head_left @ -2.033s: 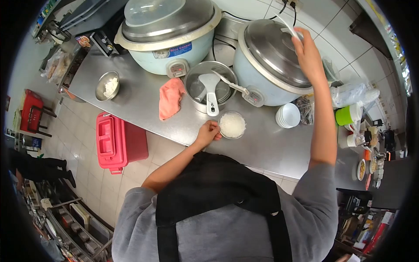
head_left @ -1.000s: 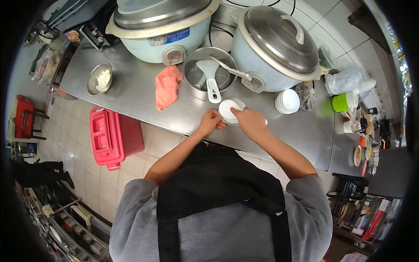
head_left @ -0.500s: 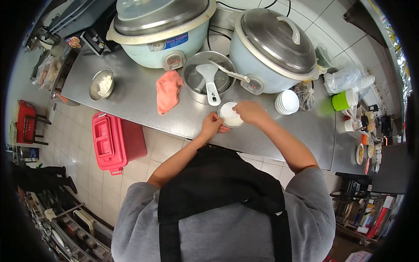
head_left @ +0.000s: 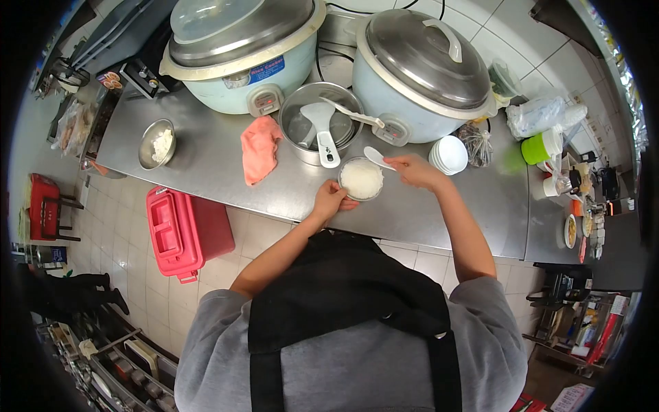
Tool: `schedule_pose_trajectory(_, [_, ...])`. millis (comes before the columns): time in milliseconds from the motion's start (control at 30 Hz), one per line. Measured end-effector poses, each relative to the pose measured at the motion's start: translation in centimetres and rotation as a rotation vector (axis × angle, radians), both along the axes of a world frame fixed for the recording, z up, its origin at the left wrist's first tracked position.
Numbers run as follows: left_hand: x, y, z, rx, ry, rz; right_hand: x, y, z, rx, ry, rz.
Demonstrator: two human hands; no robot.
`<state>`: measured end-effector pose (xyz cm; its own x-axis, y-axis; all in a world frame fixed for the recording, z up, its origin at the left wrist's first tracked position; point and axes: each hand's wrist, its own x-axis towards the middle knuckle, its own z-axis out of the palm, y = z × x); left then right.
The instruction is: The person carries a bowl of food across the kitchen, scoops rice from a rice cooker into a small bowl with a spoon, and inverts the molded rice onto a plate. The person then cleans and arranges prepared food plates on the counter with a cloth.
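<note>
A small bowl of white rice (head_left: 362,180) stands near the counter's front edge. My left hand (head_left: 333,200) is closed on the bowl's left rim. My right hand (head_left: 414,170) grips the handle of a white rice paddle (head_left: 377,157), whose blade is just above and right of the bowl. Behind the bowl is a metal pot (head_left: 291,108) with white paddles in and across it. A stack of white bowls (head_left: 449,155) stands to the right of my right hand. A pink cloth (head_left: 260,150) lies left of the pot.
Two rice cookers, the left one (head_left: 240,88) and the lidded right one (head_left: 405,96), stand at the back. A metal bowl with white food (head_left: 156,144) is at the left, a red bin (head_left: 185,230) on the floor. Green cups (head_left: 539,147) are at the right. A person's dark-clothed legs (head_left: 82,292) show far left.
My right hand came down from the right cooker's lid, pressed the paddle onto the rice, and has now drawn it off to the right. My left hand stays at the bowl.
</note>
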<state>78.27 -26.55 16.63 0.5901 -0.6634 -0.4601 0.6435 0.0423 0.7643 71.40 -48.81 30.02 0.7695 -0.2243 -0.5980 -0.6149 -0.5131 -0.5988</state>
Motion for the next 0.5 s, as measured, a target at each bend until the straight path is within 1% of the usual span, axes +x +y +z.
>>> schedule_pose_trajectory(133, [-0.2, -0.1, 0.6, -0.013, -0.028, -0.022, -2.4, 2.9, -2.0, 0.009, 0.001, -0.1])
schedule_pose_trajectory(200, [-0.5, 0.2, 1.0, -0.011, 0.017, -0.007, -2.9, 3.3, -2.0, 0.179, -0.037, -0.219])
schedule_pose_trajectory(233, [-0.6, 0.3, 1.2, -0.008, 0.016, -0.008, -3.1, 3.1, -2.1, 0.182, -0.037, -0.221])
schedule_pose_trajectory(300, [-0.8, 0.3, 1.4, 0.033, 0.018, -0.019, -3.8, 2.2, -2.2, 0.202, -0.081, -0.371])
schedule_pose_trajectory(333, [-0.9, 0.2, 1.6, 0.032, 0.018, -0.02, -4.2, 2.6, -3.9, 0.202, -0.081, -0.372])
schedule_pose_trajectory(367, [-1.0, 0.1, 1.5, 0.027, 0.028, -0.027, -4.8, 3.4, -6.9, 0.108, -0.225, -0.277])
schedule_pose_trajectory(400, [-1.2, 0.1, 1.5, 0.023, 0.038, -0.035, -4.9, 3.7, -7.6, 0.062, -0.296, -0.229])
schedule_pose_trajectory(433, [-1.2, 0.1, 1.5, 0.021, 0.037, -0.038, -5.1, 4.1, -8.3, 0.012, -0.367, -0.183])
schedule_pose_trajectory(500, [-1.1, 0.6, 1.5, 0.027, 0.051, -0.123, -5.1, 4.4, -6.4, 0.071, -0.365, -0.259])
